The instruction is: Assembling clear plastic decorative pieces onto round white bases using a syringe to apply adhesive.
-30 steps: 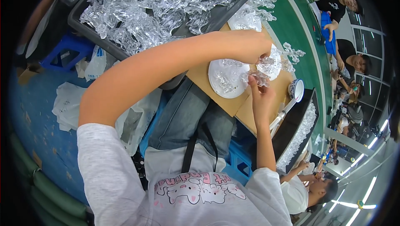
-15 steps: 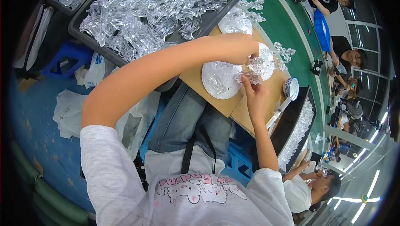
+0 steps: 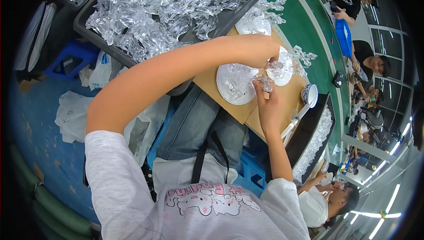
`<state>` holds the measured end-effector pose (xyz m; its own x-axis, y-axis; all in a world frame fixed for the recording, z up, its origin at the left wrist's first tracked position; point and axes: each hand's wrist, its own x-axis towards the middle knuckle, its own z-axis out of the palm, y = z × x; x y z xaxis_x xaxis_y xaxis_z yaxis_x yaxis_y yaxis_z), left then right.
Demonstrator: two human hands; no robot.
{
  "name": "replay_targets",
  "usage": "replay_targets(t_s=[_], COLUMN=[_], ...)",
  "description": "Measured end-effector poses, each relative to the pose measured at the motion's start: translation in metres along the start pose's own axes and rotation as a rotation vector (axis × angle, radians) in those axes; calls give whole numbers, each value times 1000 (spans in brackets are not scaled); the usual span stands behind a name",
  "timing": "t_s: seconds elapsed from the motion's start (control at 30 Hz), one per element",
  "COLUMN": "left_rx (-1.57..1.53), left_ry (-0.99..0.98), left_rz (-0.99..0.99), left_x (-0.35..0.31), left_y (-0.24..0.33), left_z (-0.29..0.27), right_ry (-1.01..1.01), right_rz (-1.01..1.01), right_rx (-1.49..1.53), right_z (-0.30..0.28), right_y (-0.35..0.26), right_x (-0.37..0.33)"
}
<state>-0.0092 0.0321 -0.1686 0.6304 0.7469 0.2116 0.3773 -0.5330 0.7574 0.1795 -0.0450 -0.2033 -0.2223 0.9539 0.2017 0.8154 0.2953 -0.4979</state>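
My left hand (image 3: 263, 53) reaches across from the left, bent over the cardboard-topped work surface. Its fingertips are pinched at a clear plastic piece (image 3: 276, 65) above a white round disc (image 3: 282, 79); the exact grip is partly hidden. Just nearer to me, my right hand (image 3: 268, 107) holds a clear, branching plastic piece (image 3: 264, 82) between thumb and fingers. Left of the right hand lies a larger white disc (image 3: 236, 100) with clear pieces on it. Another white disc (image 3: 247, 27) carrying clear branched pieces sits farther away, and a clear branched piece (image 3: 304, 55) stands out beyond the left hand.
A big black tray (image 3: 84, 32) heaped with clear plastic pieces stands at the far left. To the right are a blue-and-white bowl (image 3: 312, 95), a white slender tool (image 3: 295, 123) and a black box (image 3: 304, 127) of small clear pieces. Several people sit at the green table (image 3: 304, 23).
My right hand has shifted slightly, and the clear piece in it is now tilted differently and shows more plainly. My left hand stays over the disc. The whole view has moved a little.
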Motion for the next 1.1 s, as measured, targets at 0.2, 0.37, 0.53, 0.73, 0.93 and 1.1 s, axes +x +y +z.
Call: replay_targets(t_s=[0.2, 0.37, 0.53, 0.73, 0.93, 1.1], left_rx=[68, 108, 70, -29, -245, -572], left_ry=[-30, -125, 0, 148, 291, 244], left_rz=[-7, 29, 6, -97, -212, -319], left_x=[3, 16, 1, -10, -47, -59], left_y=[3, 5, 3, 44, 107, 129], left_z=[-2, -1, 5, -49, -3, 68], right_ry=[-9, -25, 159, 585, 29, -17], right_rz=[58, 145, -67, 356, 477, 405], right_rx=[-40, -79, 36, -324, -580, -543], right_z=[0, -1, -68, -233, -203, -200], right_y=[-10, 7, 11, 170, 241, 250], right_x=[1, 0, -34, -137, -182, -171])
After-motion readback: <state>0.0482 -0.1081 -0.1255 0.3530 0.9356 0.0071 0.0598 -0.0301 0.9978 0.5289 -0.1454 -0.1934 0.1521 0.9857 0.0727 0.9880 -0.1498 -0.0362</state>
